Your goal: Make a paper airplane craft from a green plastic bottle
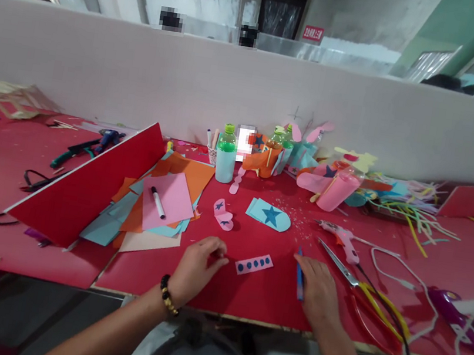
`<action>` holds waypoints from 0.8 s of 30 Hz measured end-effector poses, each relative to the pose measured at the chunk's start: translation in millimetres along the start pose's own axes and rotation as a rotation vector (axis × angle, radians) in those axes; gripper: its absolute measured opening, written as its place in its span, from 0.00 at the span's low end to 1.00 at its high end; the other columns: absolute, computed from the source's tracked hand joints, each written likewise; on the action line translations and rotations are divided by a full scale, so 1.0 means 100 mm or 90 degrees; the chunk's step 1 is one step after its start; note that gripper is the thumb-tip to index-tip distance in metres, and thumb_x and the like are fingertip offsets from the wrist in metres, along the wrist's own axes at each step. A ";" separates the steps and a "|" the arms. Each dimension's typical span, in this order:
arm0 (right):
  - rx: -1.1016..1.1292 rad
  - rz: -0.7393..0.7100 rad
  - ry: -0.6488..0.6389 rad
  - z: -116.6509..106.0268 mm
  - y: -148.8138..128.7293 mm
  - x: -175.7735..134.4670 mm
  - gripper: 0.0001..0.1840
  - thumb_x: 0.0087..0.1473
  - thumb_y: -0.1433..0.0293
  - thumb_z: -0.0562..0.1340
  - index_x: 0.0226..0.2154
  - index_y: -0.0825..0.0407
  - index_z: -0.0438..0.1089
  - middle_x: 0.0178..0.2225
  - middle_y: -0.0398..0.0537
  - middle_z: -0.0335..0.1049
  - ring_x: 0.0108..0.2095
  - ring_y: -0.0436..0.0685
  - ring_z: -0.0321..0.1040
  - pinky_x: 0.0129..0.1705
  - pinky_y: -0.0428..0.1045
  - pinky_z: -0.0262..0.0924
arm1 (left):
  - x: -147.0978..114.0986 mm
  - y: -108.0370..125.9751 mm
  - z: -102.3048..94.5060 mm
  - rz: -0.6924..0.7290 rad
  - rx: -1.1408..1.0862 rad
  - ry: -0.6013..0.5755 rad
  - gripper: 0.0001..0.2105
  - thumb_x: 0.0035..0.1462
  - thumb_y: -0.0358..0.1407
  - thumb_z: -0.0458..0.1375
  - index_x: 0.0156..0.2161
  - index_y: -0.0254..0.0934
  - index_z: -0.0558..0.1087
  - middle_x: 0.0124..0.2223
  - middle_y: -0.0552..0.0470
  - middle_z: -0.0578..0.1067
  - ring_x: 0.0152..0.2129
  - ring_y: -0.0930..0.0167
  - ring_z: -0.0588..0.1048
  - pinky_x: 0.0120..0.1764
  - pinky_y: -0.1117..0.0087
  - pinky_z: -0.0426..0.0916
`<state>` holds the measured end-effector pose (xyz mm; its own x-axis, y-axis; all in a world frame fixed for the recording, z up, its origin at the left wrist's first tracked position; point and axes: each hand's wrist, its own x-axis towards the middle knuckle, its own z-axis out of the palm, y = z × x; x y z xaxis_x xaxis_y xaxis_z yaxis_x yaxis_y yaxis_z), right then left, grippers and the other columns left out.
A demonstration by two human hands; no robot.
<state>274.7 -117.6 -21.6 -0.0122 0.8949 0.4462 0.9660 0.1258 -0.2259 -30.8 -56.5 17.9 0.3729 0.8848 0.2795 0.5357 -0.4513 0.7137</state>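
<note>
My left hand (200, 268), wearing a bead bracelet, hovers near the front of the red table with its fingers loosely curled, thumb and fingertips apart and nothing between them. Just right of it lies a pink paper strip (254, 264) bearing a row of several dark blue dots. My right hand (318, 290) is palm down with its fingers bent over a blue pen (300, 279); its thumb is mostly hidden. Beyond the strip are light blue rounded paper pieces (270, 214) with a dark blue star, and a pink paper piece (223, 214) with small stars.
Scissors (353, 278) and a pink glue gun (341, 239) with its cord lie to the right. Paper sheets (169, 200) with a marker (158, 202) and a slanted red board (93, 186) are at left. Decorated bottles (225, 161) stand along the white partition (189, 81).
</note>
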 end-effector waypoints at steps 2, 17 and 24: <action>-0.046 0.003 -0.008 0.03 0.02 0.00 0.23 0.55 0.78 0.50 0.50 0.52 0.70 0.45 0.56 0.73 0.46 0.63 0.67 0.48 0.59 0.62 | -0.06 -0.07 -0.13 -0.031 -0.017 0.005 0.02 0.56 0.32 0.58 0.31 0.37 0.69 0.29 0.55 0.73 0.28 0.72 0.72 0.33 0.72 0.67; -0.069 -0.065 0.093 0.19 0.22 -0.12 0.21 0.55 0.75 0.50 0.50 0.57 0.66 0.43 0.58 0.72 0.43 0.62 0.68 0.46 0.58 0.65 | -0.62 -0.53 -0.68 -0.071 0.012 0.116 0.11 0.64 0.38 0.48 0.32 0.37 0.66 0.31 0.52 0.71 0.28 0.70 0.70 0.34 0.71 0.63; -0.056 -0.027 0.127 0.19 0.31 -0.25 0.20 0.60 0.65 0.50 0.47 0.58 0.68 0.41 0.60 0.72 0.40 0.63 0.70 0.41 0.57 0.66 | -0.88 -0.71 -0.77 -0.150 0.083 0.136 0.19 0.64 0.44 0.47 0.23 0.37 0.59 0.19 0.59 0.59 0.18 0.75 0.61 0.24 0.73 0.52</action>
<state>299.8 -128.3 -55.8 -0.0098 0.7857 0.6186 0.9847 0.1151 -0.1306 -160.5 -93.3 -8.0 0.0675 0.9648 0.2544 0.6858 -0.2300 0.6905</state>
